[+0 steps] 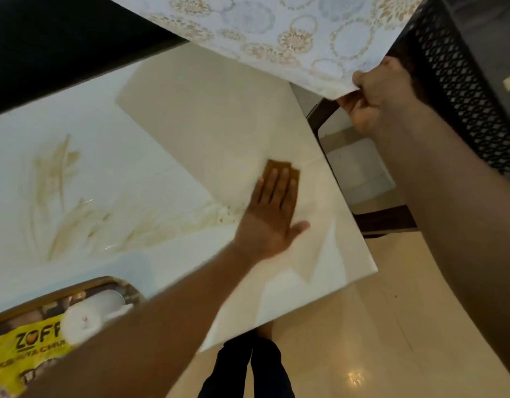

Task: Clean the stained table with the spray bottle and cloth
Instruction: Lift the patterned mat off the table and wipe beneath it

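Tray with yellow packet, white bottle

Dim indoor light, motion blur, edge distortion

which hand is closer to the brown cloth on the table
Left. The left hand presses flat on the folded brown cloth; the right hand is up and away, gripping the lifted patterned table cover.

I see through one camera on the person's head. It looks forward and steeply down, close over the corner of the white surface, with floor below.
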